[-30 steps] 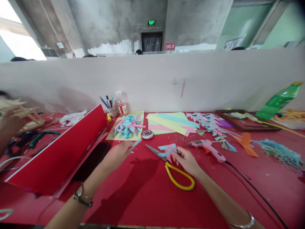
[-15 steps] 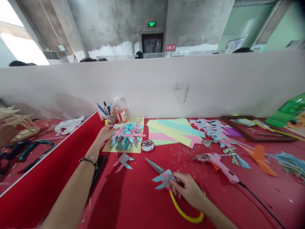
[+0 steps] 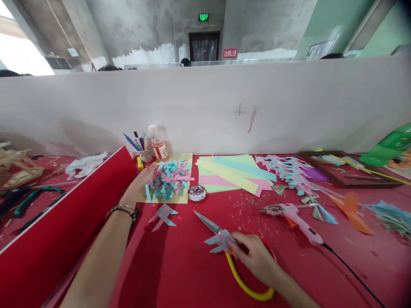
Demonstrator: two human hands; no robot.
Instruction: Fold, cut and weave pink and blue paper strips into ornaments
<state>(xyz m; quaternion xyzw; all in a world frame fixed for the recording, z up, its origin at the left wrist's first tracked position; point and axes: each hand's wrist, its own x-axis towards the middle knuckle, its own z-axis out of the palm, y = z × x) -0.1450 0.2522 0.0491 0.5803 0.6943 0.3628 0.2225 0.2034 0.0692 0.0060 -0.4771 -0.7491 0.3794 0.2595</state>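
My right hand (image 3: 248, 252) pinches a woven pink and blue paper-strip piece (image 3: 220, 241) between thumb and fingers. Right beneath it on the red tabletop lie scissors (image 3: 207, 222) with yellow handles, blades pointing away to the left. My left hand (image 3: 144, 177) reaches to the left edge of a heap of pink and blue paper pieces (image 3: 170, 179) and touches it; its fingertips are blurred among the strips, so its grip is unclear. Nearer to me, between the hands, a single woven paper piece (image 3: 163, 214) lies flat. The heap rests on a yellow sheet (image 3: 186, 199).
A round tin (image 3: 197, 193) sits beside the heap, with coloured paper strips (image 3: 231, 175) behind. To the right lie a pink glue gun (image 3: 298, 222) with its cord, a woven paper chain (image 3: 285, 171) and a wooden frame (image 3: 356, 184). A slanted red board (image 3: 80, 214) stands left of my forearm.
My left hand has pushed slightly further against the heap, and its strips have shifted. The right hand keeps the paper piece nearly in place. The view has tilted down a little.
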